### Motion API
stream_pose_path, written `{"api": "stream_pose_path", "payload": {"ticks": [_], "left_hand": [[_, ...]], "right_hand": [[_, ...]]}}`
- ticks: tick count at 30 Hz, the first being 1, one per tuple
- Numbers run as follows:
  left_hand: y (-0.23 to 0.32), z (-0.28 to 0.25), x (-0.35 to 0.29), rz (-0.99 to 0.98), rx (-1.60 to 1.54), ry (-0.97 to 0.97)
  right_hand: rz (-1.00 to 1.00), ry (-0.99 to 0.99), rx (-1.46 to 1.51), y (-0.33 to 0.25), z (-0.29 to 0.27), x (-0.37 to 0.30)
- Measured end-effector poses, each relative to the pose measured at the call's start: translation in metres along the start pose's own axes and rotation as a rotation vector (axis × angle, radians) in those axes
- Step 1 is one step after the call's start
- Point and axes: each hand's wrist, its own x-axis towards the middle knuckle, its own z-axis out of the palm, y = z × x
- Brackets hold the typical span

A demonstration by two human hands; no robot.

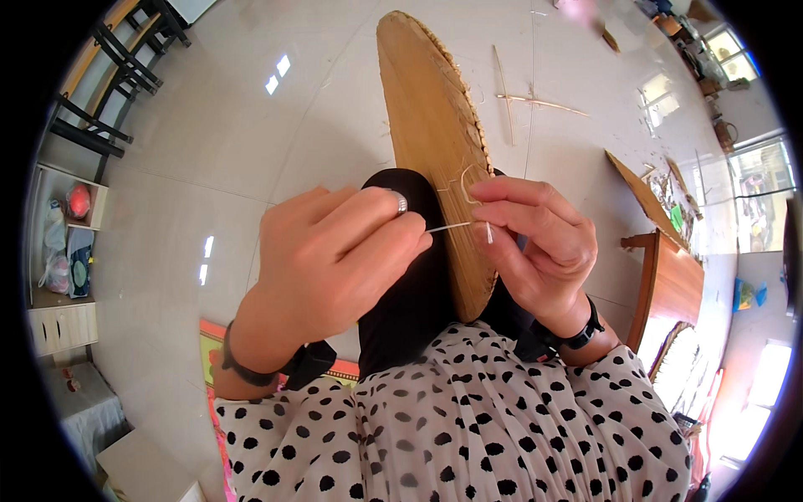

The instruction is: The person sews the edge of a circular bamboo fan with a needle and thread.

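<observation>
Left hand [335, 255] and right hand [535, 243] pinch a pale thread [449, 226] taut between them at the edge of a woven conical hat [435, 134], held on edge over dark-trousered knee [410, 293]. Bamboo strips [535, 102] on tiled floor [234, 125].

We hold our left hand [335, 251] curled into a loose fist, thumb and forefinger pinched together at its right side; our right hand [539, 243] faces it, fingers bent, thumb and forefinger tips pressed close; both forearms rise from the lower edge, wrists near level.
</observation>
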Motion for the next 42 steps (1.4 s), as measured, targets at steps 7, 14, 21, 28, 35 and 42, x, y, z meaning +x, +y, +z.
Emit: {"api": "stream_pose_path", "payload": {"ticks": [7, 14, 21, 28, 35, 42], "left_hand": [[0.021, 0.032, -0.004, -0.197, -0.642, 0.341], [0.029, 0.057, -0.005, -0.235, -0.85, 0.334], [0.026, 0.077, -0.015, -0.554, -1.469, 0.465], [0.004, 0.055, -0.012, -0.662, -1.044, 0.198], [-0.005, 0.056, -0.005, -0.802, -0.762, -0.264], [-0.034, 0.048, 0.01, -0.772, -0.851, -0.534]], "right_hand": [[0.085, -0.058, 0.239, -0.004, -0.005, -0.011], [0.05, -0.016, 0.093, -0.011, -0.002, -0.012], [-0.095, 0.111, -0.185, 0.004, 0.015, -0.01], [0.229, 0.234, -0.359, 0.02, 0.009, -0.005], [0.344, 0.087, -0.331, 0.039, 0.019, -0.002], [0.353, 0.072, -0.3, 0.037, 0.021, 0.002]]}}
